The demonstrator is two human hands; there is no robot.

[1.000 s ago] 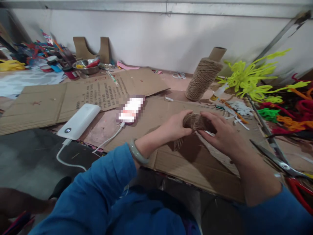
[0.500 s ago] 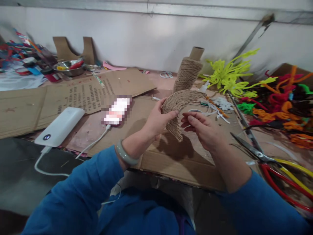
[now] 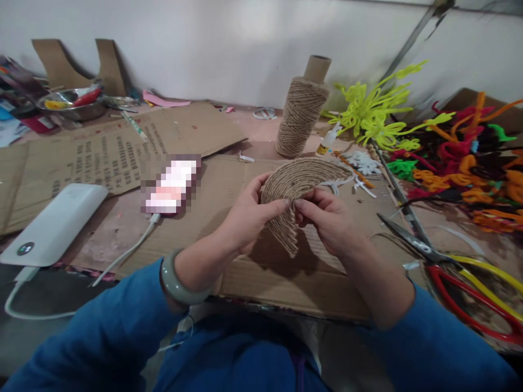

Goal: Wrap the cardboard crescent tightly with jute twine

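Note:
A crescent-shaped piece covered in curved rows of brown twine is held above the cardboard in the middle of the head view. My left hand grips its left side, thumb on the front face and fingers behind. At the inner edge, my right hand pinches with thumb and forefinger, its tips meeting my left thumb. Whatever fine end lies between those fingertips is too small to make out. Behind the piece stands a spool of twine on a cardboard tube, and a small glue bottle is beside it.
Large scissors with red and yellow handles lie at right, near colourful pipe-cleaner shapes and a yellow-green bunch. At left are a white power bank, a cabled phone, printed cardboard and a metal bowl.
My right hand has closed in from beside the crescent piece and now pinches at its inner edge. The piece sits slightly lower, and the head view has shifted to the right.

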